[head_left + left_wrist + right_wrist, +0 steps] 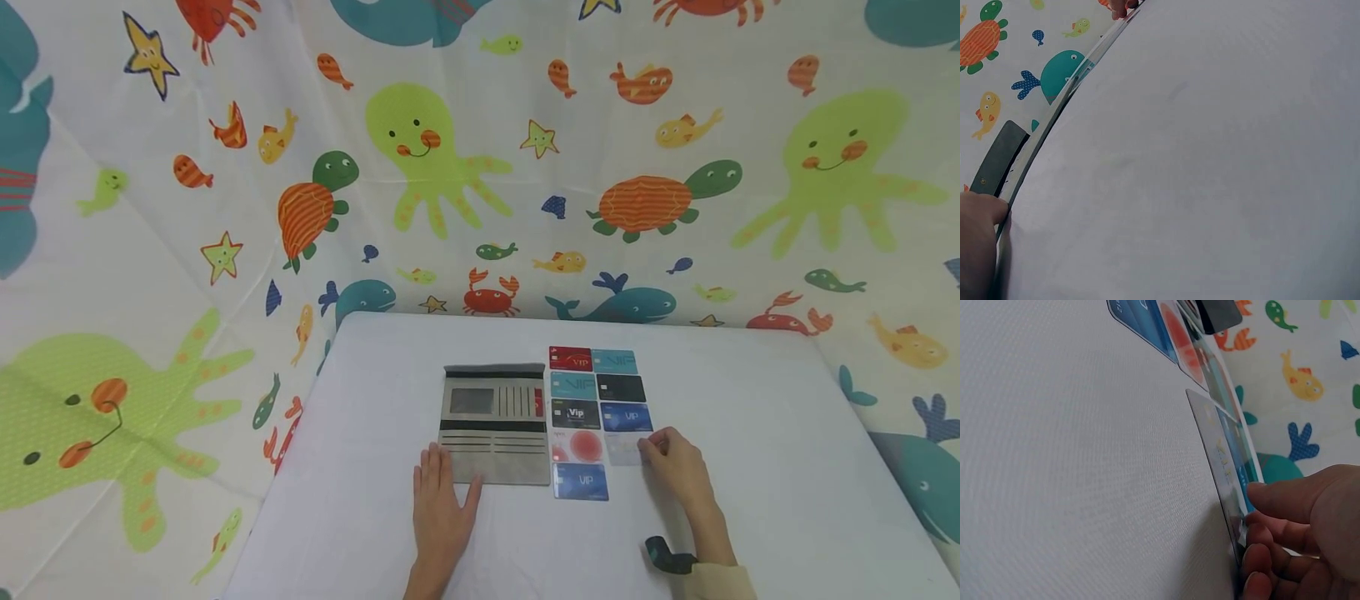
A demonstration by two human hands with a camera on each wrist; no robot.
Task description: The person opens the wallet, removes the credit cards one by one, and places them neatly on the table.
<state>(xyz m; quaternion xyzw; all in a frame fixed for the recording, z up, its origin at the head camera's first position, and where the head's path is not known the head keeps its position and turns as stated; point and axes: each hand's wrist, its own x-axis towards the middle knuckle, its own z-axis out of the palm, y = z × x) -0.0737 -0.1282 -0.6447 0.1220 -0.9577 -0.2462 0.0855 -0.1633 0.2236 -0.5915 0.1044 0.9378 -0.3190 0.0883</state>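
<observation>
A grey wallet [491, 463] lies unfolded, with card slots, a window pocket and something red at its right side. My left hand [441, 508] rests flat at its lower left corner, fingers straight; the thumb [985, 209] touches the wallet edge in the left wrist view. At the right, my right hand [681, 468] pinches the right end of a pale card [624, 448], which lies in the right column of cards. In the right wrist view, thumb and fingertips of the right hand [1297, 531] meet at the end of this pale card [1215, 444].
Beside the wallet, two columns hold several cards: a red one [570, 359], teal ones [573, 385], black ones [621, 388], blue ones [581, 482] and one with a red circle [576, 447]. A white cloth covers the table [360, 400]. Behind hangs a sea-animal curtain [480, 250].
</observation>
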